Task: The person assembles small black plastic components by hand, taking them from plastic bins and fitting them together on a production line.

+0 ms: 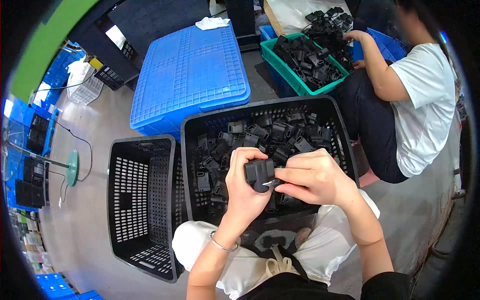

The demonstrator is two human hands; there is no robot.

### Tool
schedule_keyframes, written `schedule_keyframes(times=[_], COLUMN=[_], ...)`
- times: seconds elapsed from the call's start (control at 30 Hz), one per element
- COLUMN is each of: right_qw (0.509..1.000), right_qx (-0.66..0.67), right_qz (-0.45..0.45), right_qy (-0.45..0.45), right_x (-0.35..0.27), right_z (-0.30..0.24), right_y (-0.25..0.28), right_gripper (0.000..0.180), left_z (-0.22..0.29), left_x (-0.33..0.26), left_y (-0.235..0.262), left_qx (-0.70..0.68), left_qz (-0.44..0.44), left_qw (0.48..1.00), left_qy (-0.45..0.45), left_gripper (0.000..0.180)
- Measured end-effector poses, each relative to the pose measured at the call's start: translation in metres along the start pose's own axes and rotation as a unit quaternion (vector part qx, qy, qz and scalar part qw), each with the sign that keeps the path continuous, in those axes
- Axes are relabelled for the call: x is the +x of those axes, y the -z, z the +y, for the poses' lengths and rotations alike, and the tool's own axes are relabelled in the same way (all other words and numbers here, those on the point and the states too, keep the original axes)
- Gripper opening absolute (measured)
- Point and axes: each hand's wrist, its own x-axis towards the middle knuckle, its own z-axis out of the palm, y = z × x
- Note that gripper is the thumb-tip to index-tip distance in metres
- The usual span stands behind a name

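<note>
My left hand is wrapped round a black moulded plastic part, with its boxy end facing up. Beside it, my right hand pinches a small knife, whose short shiny blade lies against the part's lower side. Most of the knife's handle is hidden by my fingers. Both hands are above a large black perforated crate, which holds many similar black plastic parts in a loose heap.
An open black crate stands at the left. Behind are a blue lidded bin with a white cloth on it and a green crate of black parts. A co-worker sits at the right, reaching toward another heap.
</note>
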Motion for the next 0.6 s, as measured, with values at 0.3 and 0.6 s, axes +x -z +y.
schedule_keyframes(times=[0.3,0.6], right_qw=[1.0,1.0], right_qx=[0.018,0.015], right_qz=[-0.01,0.025], right_qy=[-0.016,0.006], right_x=[-0.0008,-0.0009], right_z=[-0.0005,-0.0006], right_y=[-0.0003,-0.0076], right_gripper=[0.018,0.018], left_z=[-0.0013,-0.0046], left_x=[-0.0015,-0.0013], left_y=[-0.0004,0.0], left_qx=[0.016,0.038], left_qz=[0.0,0.017], left_qw=[1.0,0.999], left_qy=[-0.003,-0.032], left_gripper=[0.041,0.034])
